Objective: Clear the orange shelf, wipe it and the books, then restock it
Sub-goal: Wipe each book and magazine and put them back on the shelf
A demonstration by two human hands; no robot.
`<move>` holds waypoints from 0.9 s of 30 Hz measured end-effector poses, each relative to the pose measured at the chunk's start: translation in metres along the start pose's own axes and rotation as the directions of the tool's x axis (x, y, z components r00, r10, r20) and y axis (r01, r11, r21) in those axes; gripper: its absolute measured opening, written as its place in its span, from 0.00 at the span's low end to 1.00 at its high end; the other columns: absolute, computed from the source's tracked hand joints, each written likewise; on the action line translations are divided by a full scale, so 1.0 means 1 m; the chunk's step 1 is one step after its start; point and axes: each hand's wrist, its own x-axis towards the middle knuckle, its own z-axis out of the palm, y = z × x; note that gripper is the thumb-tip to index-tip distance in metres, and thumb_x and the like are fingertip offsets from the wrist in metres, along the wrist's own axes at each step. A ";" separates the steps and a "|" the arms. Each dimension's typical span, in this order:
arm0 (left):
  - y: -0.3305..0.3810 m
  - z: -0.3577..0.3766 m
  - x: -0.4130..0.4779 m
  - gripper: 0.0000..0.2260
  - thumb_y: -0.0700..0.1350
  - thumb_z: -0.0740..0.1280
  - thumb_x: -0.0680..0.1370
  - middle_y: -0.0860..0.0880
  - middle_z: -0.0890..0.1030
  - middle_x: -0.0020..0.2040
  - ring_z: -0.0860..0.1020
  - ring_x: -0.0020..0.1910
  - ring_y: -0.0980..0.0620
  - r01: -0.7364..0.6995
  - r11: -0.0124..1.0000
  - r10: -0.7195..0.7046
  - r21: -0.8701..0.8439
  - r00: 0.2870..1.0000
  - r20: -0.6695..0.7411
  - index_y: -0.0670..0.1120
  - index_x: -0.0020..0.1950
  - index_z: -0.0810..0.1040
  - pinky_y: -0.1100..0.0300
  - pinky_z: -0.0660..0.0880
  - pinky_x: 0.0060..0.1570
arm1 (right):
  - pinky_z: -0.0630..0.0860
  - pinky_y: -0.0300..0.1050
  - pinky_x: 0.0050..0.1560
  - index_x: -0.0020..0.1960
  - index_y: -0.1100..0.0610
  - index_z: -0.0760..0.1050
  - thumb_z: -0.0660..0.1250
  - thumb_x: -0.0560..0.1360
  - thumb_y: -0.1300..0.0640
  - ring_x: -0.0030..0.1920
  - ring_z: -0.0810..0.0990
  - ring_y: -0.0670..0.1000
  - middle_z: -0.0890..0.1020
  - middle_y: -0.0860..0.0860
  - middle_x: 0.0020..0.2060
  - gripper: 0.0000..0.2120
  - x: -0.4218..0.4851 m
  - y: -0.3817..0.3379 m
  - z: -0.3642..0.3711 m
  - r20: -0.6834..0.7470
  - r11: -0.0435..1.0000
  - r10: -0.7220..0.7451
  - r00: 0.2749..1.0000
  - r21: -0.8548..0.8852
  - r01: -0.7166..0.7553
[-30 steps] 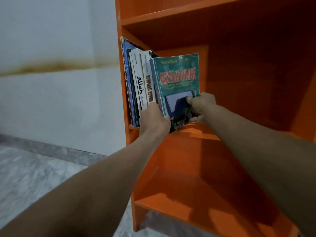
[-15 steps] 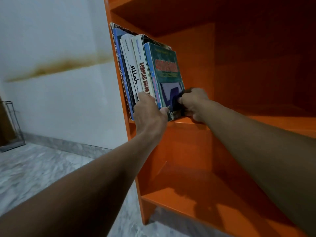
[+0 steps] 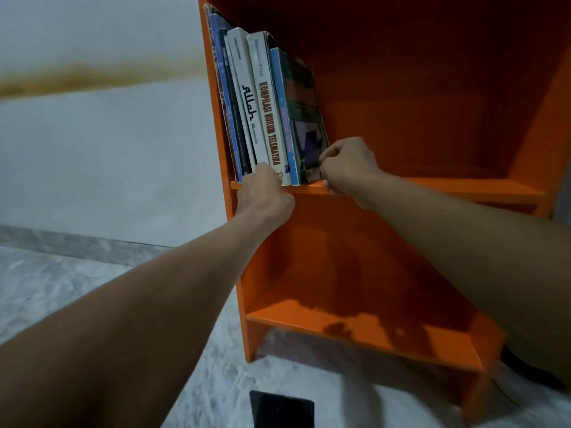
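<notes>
The orange shelf (image 3: 463, 189) holds a short row of books (image 3: 247, 103) that lean against its left side wall. The rightmost is a teal book (image 3: 304, 109) with a blue spine, next to a white book (image 3: 267, 118) with red lettering. My left hand (image 3: 265, 196) is at the foot of the spines, where its curled fingers hold the books at the board's front edge. My right hand (image 3: 349, 168) pinches the teal book's lower front corner. The fingertips of both hands are hidden.
To the right of the books the board is bare orange, as is the lower board (image 3: 370, 329). A flat black object (image 3: 281, 409) lies on the marble floor (image 3: 46, 288) below. A pale stained wall (image 3: 108, 149) stands left of the shelf.
The teal book has swung from cover-facing to upright and flush in the row, pushed back onto the board. Both hands slid down to the books' lower ends; my view came closer.
</notes>
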 end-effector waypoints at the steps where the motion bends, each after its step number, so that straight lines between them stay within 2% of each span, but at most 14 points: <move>1: -0.006 0.000 -0.002 0.13 0.39 0.69 0.78 0.44 0.76 0.65 0.79 0.57 0.43 -0.006 1.000 0.007 -0.006 0.999 0.034 0.45 0.61 0.72 0.49 0.82 0.51 | 0.84 0.53 0.40 0.44 0.55 0.76 0.63 0.77 0.64 0.41 0.83 0.55 0.80 0.54 0.42 0.07 -0.010 -0.001 0.000 0.001 0.999 -0.016 1.000 -0.042 0.016; 4: -0.028 0.003 -0.017 0.10 0.39 0.69 0.78 0.45 0.79 0.54 0.81 0.50 0.46 0.000 0.998 0.009 -0.067 0.992 0.124 0.47 0.56 0.72 0.49 0.81 0.50 | 0.83 0.54 0.43 0.47 0.56 0.76 0.63 0.77 0.64 0.43 0.82 0.55 0.79 0.53 0.43 0.05 -0.039 0.001 0.003 0.009 0.987 -0.010 1.000 -0.158 0.012; 6: -0.048 0.013 -0.036 0.08 0.40 0.68 0.78 0.48 0.78 0.48 0.79 0.44 0.50 0.015 0.995 0.005 -0.098 0.981 0.195 0.47 0.55 0.72 0.55 0.80 0.46 | 0.82 0.54 0.46 0.48 0.55 0.76 0.63 0.77 0.64 0.45 0.82 0.55 0.80 0.54 0.43 0.06 -0.057 0.008 0.008 0.040 0.967 0.051 0.998 -0.251 -0.039; 8: -0.068 0.027 -0.061 0.08 0.41 0.68 0.79 0.51 0.76 0.45 0.76 0.40 0.55 0.025 0.998 -0.006 -0.064 0.959 0.282 0.46 0.56 0.73 0.63 0.73 0.38 | 0.82 0.54 0.47 0.49 0.55 0.77 0.63 0.76 0.64 0.46 0.81 0.55 0.80 0.54 0.44 0.07 -0.080 0.020 0.011 0.065 0.934 0.133 0.989 -0.343 -0.103; 9: -0.078 0.035 -0.073 0.08 0.42 0.69 0.78 0.51 0.76 0.45 0.75 0.39 0.55 0.030 0.999 -0.018 -0.030 0.945 0.327 0.46 0.56 0.73 0.62 0.72 0.37 | 0.82 0.53 0.46 0.48 0.54 0.77 0.63 0.75 0.64 0.45 0.81 0.56 0.80 0.54 0.44 0.07 -0.091 0.027 0.013 0.080 0.914 0.172 0.982 -0.385 -0.129; 12: -0.099 0.058 -0.104 0.08 0.42 0.69 0.76 0.44 0.80 0.50 0.78 0.47 0.45 0.035 0.998 -0.059 0.060 0.881 0.470 0.43 0.53 0.75 0.54 0.75 0.45 | 0.80 0.53 0.45 0.48 0.56 0.77 0.63 0.76 0.64 0.45 0.81 0.57 0.81 0.55 0.44 0.06 -0.133 0.046 0.016 0.160 0.863 0.253 0.954 -0.484 -0.147; 15: -0.103 0.075 -0.132 0.07 0.41 0.68 0.75 0.37 0.82 0.50 0.80 0.50 0.38 -0.007 0.996 -0.045 0.085 0.802 0.596 0.39 0.49 0.78 0.49 0.76 0.45 | 0.77 0.50 0.48 0.52 0.56 0.77 0.64 0.76 0.61 0.48 0.79 0.57 0.80 0.56 0.49 0.06 -0.170 0.065 0.013 0.214 0.790 0.317 0.924 -0.599 -0.132; 17: -0.105 0.086 -0.150 0.05 0.41 0.68 0.75 0.37 0.83 0.48 0.82 0.48 0.38 -0.015 0.997 -0.041 0.079 0.742 0.669 0.39 0.45 0.78 0.46 0.80 0.45 | 0.75 0.50 0.44 0.55 0.56 0.75 0.64 0.76 0.60 0.46 0.78 0.57 0.79 0.55 0.48 0.08 -0.191 0.079 0.007 0.266 0.734 0.383 0.885 -0.670 -0.116; 20: -0.109 0.101 -0.171 0.04 0.37 0.66 0.75 0.39 0.82 0.43 0.82 0.43 0.39 -0.026 0.999 -0.018 0.046 0.653 0.757 0.37 0.47 0.79 0.46 0.82 0.43 | 0.74 0.50 0.39 0.52 0.59 0.75 0.64 0.75 0.62 0.40 0.76 0.57 0.79 0.57 0.44 0.07 -0.211 0.098 -0.005 0.312 0.647 0.510 0.802 -0.753 -0.119; 21: -0.111 0.104 -0.175 0.03 0.36 0.65 0.75 0.40 0.81 0.40 0.82 0.42 0.39 -0.039 0.998 -0.011 0.046 0.637 0.771 0.37 0.43 0.78 0.49 0.82 0.41 | 0.73 0.50 0.37 0.51 0.61 0.75 0.64 0.76 0.62 0.38 0.74 0.57 0.78 0.58 0.42 0.06 -0.213 0.105 -0.008 0.321 0.621 0.553 0.768 -0.774 -0.124; 23: -0.116 0.113 -0.182 0.09 0.34 0.62 0.74 0.40 0.77 0.36 0.81 0.40 0.39 -0.054 0.996 -0.019 0.069 0.632 0.775 0.39 0.33 0.72 0.53 0.76 0.36 | 0.73 0.49 0.34 0.55 0.64 0.77 0.64 0.76 0.63 0.34 0.72 0.56 0.75 0.58 0.38 0.09 -0.217 0.119 -0.008 0.339 0.604 0.621 0.707 -0.781 -0.156; 25: -0.124 0.125 -0.190 0.11 0.34 0.62 0.74 0.39 0.76 0.35 0.81 0.43 0.37 -0.039 0.994 -0.052 0.098 0.622 0.782 0.41 0.31 0.69 0.54 0.74 0.36 | 0.77 0.49 0.37 0.57 0.65 0.78 0.67 0.75 0.63 0.37 0.77 0.56 0.79 0.57 0.41 0.12 -0.227 0.142 0.001 0.348 0.590 0.649 0.676 -0.792 -0.159; 27: -0.132 0.139 -0.196 0.08 0.33 0.62 0.74 0.38 0.77 0.38 0.82 0.45 0.36 -0.028 0.994 -0.065 0.101 0.593 0.803 0.39 0.34 0.71 0.54 0.76 0.36 | 0.79 0.50 0.46 0.55 0.63 0.77 0.71 0.71 0.60 0.47 0.80 0.57 0.82 0.58 0.50 0.14 -0.247 0.176 0.015 0.361 0.558 0.660 0.658 -0.822 -0.109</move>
